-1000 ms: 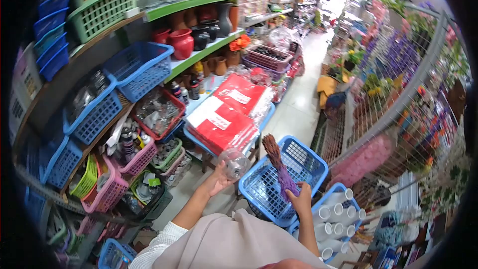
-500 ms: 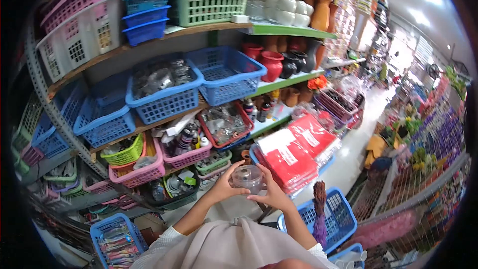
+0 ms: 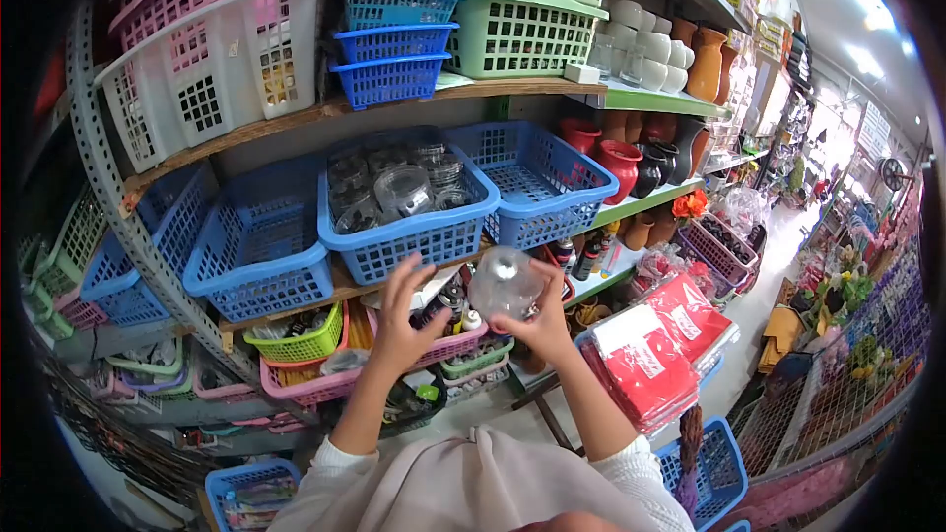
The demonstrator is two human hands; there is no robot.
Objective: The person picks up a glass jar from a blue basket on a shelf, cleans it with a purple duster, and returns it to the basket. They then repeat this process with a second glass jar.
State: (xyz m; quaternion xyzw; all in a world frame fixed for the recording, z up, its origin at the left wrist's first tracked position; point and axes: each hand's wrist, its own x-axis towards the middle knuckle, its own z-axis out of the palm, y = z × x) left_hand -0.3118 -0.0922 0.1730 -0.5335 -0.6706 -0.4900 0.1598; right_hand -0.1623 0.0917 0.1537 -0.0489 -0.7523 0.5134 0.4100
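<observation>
My right hand (image 3: pixel 537 325) grips a round clear plastic container (image 3: pixel 505 284) by its lower right side, in front of the shelves. My left hand (image 3: pixel 399 320) is raised to the left of the container with its fingers apart, touching nothing. Above and behind my left hand stands a blue basket (image 3: pixel 409 236) holding several similar clear round containers (image 3: pixel 402 191). To its right is another blue basket (image 3: pixel 552 197), with nothing seen in its visible part.
Green baskets (image 3: pixel 527 34) and a white basket (image 3: pixel 207 69) sit on the upper shelf. Red packages (image 3: pixel 645 360) lie at the right, above a blue basket (image 3: pixel 724 468). A metal shelf post (image 3: pixel 148 256) rises at the left. Red and black vases (image 3: pixel 619 167) stand farther back.
The container has risen toward the shelf in my right hand. My left hand has let go of it and moved left. The view has shifted closer to the shelves.
</observation>
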